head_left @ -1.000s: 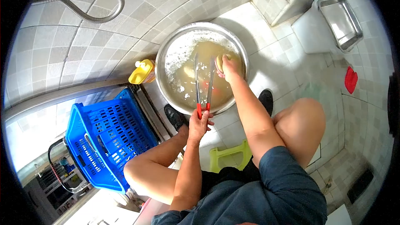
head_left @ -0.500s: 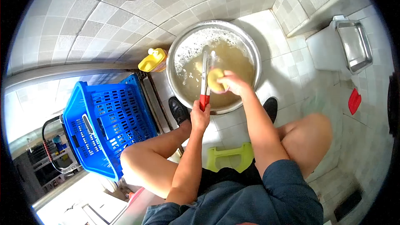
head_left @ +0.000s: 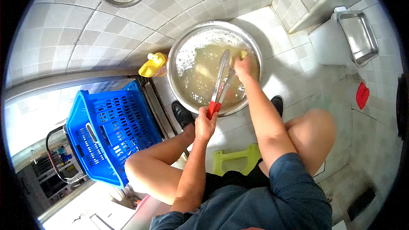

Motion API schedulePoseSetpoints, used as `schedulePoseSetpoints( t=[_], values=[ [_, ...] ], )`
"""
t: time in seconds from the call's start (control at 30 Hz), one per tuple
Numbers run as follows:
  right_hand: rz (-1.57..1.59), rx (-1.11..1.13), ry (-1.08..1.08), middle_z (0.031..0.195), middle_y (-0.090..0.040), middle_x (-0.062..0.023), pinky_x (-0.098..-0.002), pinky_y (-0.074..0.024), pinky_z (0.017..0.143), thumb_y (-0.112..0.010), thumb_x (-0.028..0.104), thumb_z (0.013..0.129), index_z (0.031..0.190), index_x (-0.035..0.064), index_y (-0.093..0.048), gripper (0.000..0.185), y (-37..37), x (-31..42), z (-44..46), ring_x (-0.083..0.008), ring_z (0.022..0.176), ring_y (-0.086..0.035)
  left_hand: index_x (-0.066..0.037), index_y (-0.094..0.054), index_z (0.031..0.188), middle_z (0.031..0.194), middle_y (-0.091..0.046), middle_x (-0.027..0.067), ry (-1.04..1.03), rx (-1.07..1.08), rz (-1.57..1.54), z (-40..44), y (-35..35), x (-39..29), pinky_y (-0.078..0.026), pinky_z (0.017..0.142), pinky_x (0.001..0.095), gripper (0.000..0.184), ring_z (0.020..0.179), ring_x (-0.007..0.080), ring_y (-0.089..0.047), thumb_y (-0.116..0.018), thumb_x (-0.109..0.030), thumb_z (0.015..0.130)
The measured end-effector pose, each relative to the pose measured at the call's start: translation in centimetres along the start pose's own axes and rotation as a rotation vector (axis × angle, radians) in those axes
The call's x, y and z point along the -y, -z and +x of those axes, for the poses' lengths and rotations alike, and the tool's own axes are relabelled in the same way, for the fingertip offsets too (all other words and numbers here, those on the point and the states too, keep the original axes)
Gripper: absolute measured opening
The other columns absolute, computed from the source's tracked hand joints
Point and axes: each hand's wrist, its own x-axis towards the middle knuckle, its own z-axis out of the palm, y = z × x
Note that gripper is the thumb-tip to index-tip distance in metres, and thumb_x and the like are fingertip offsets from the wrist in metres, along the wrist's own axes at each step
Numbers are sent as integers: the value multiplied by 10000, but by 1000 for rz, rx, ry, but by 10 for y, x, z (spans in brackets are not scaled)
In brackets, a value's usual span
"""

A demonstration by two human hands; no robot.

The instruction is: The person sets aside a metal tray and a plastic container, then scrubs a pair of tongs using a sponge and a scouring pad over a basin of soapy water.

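My left hand (head_left: 205,126) is wrapped round the red handle of metal tongs (head_left: 220,76). The tongs' two silver arms are spread apart over a wide steel basin (head_left: 171,74) of cloudy, foamy water. In my right hand (head_left: 243,69) is a yellow sponge (head_left: 244,54), mostly covered by the fingers, at the tip end of the tongs' right arm. Whether the sponge presses on the metal is hard to tell. Some pale and reddish shapes show under the water, too blurred to name.
A yellow bottle (head_left: 154,65) stands left of the basin by the tiled wall. Further left is a blue plastic basket (head_left: 123,123). A green stool (head_left: 236,158) is beneath me. A bin with a steel tray (head_left: 362,38) on top and a red object (head_left: 362,95) are at right.
My right hand has moved up and right with the sponge, from beside the tongs' middle to near their tips. The tongs have tilted right and their arms show wider apart.
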Motion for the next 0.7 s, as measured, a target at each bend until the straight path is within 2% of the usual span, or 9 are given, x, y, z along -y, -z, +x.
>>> schedulePoseSetpoints(
  t=[0.07,0.23,0.27,0.37,0.43,0.5,0.57,0.63,0.7],
  values=[
    [221,-18,-200,848,-702,-186,-341,-560,495,-569,195,956,1075,-21,-642,257,-6,-16,21,-241,595,-687,-56,-363,1446,858,-692,154,96,86,-207,1,8,-4,-558,543,377,583,633,206,-677,-634,-174,943],
    [405,-83,-292,875,-701,-169,-342,-563,493,-523,98,937,1106,-56,-625,250,-15,-33,3,-253,592,-688,-50,-390,1433,834,-620,65,214,72,-627,8,10,1,-499,419,285,464,565,173,-628,-517,-158,1000],
    [162,-106,-227,916,-694,-149,-352,-570,553,-519,89,932,1140,-24,-622,258,-18,-52,6,-255,681,-699,-54,-415,1410,805,-599,56,275,120,-715,10,13,2,-502,414,293,429,554,173,-623,-508,-170,1008],
    [136,-211,-139,1049,-670,-95,-380,-555,729,-569,106,914,1214,44,-609,309,-40,-89,13,-238,977,-681,-75,-493,1327,747,-570,39,357,181,-881,15,3,26,-493,393,310,345,510,172,-595,-504,-249,1029],
    [480,267,-304,1092,-669,-82,-381,-536,785,-621,162,908,1209,57,-617,319,-39,-98,13,-202,1061,-640,-94,-520,1285,716,-563,35,417,268,-1073,17,-1,33,-483,386,319,340,474,172,-571,-511,-318,1030],
    [525,389,-325,1084,-671,-82,-370,-539,779,-647,208,920,1196,41,-618,324,-21,-47,-19,-192,992,-653,-124,-535,1288,671,-549,28,450,245,-1128,20,-3,28,-452,374,308,343,428,167,-526,-507,-346,1029],
    [702,752,-282,1056,-672,-68,-363,-543,781,-627,196,948,1198,55,-619,287,-20,-28,-31,-183,961,-659,-147,-550,1286,646,-533,22,390,350,-1219,23,-2,26,-417,361,292,314,402,157,-485,-484,-327,1037],
    [647,798,-241,1055,-673,-103,-361,-578,714,-625,176,957,1203,25,-596,290,-37,-32,-33,-216,890,-686,-157,-557,1288,604,-498,9,390,352,-1225,24,-1,18,-383,349,278,294,395,149,-460,-472,-283,1035],
    [240,825,-154,973,-658,-86,-338,-542,626,-621,114,923,1128,-16,-588,245,-28,-9,-46,-183,824,-662,-107,-525,1320,616,-488,24,372,425,-1395,28,-2,20,-419,364,295,349,413,151,-496,-477,-308,1039]
  ],
)
